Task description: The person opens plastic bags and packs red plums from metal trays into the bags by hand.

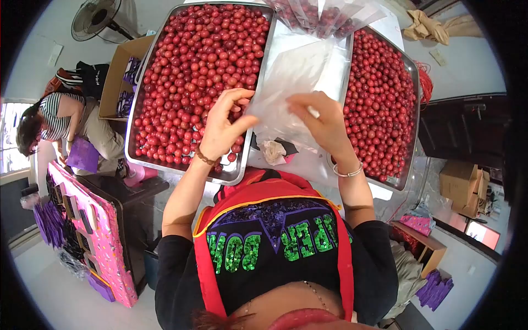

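A clear plastic bag [294,77] lies in front of me between two trays, on top of other clear plastic. At its left side is my left hand [223,124], fingers curled and thumb stretched out apart from them, next to the round red fruits [209,60] in the left tray [242,159]. My right hand [324,121] hovers over the bag's right side with bent fingers. Motion smears its fingertips, so I cannot tell whether they pinch the plastic. More red fruits [379,99] fill the right tray [415,110].
Filled clear bags of fruit [319,16] stand at the far end between the trays. A crumpled pale wad [273,152] lies near my apron. To the left, a seated person [71,118] holds a purple item beside a pink-covered table [104,225]. Cardboard boxes [462,187] stand at right.
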Available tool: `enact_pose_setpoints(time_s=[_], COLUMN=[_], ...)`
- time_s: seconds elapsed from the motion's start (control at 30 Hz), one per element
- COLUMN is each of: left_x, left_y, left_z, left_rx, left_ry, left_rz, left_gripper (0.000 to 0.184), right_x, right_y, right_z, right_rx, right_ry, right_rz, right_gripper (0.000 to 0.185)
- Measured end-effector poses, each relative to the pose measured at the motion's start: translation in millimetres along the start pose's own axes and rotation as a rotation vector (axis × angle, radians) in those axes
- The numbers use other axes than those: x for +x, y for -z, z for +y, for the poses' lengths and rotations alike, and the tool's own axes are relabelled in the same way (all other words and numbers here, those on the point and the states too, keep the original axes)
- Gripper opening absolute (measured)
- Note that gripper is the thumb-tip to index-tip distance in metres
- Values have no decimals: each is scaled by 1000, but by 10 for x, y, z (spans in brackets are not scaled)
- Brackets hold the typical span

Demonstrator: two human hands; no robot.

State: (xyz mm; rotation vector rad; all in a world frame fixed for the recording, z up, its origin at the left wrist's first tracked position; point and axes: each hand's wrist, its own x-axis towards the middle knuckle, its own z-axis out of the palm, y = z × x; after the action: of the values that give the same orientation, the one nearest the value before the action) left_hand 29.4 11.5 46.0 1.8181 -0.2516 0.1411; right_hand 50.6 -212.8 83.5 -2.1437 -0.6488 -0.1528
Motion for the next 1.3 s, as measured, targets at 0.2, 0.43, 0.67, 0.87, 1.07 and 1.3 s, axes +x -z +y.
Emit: enact_pose_setpoints(time_s=[0.2,0.43,0.67,0.87,1.07,1.3], left_x=[352,561,360,173,92,53], left_y=[188,667,782,165,-628,-655], left_z=[2,108,140,98,181,206], left_rx=[222,-345,-294,-319,69,81], left_ry=[-170,211,155,93,-438,-428], left_rz=[353,43,27,398,277,179], left_gripper=[46,35,15,2,18,23], right_x=[-90,-68,-18,-1,21,-7], right_y=[239,513,564,240,-92,-52], right_z=[-64,-171,82,-306,-472,-377], right_rx=[69,194,11,-151,260,294], right_ry=[224,276,-125,-36,-236,-274], right_rz=[-398,-582,-219,37,27,27], right_gripper=[20,26,24,56,68,45])
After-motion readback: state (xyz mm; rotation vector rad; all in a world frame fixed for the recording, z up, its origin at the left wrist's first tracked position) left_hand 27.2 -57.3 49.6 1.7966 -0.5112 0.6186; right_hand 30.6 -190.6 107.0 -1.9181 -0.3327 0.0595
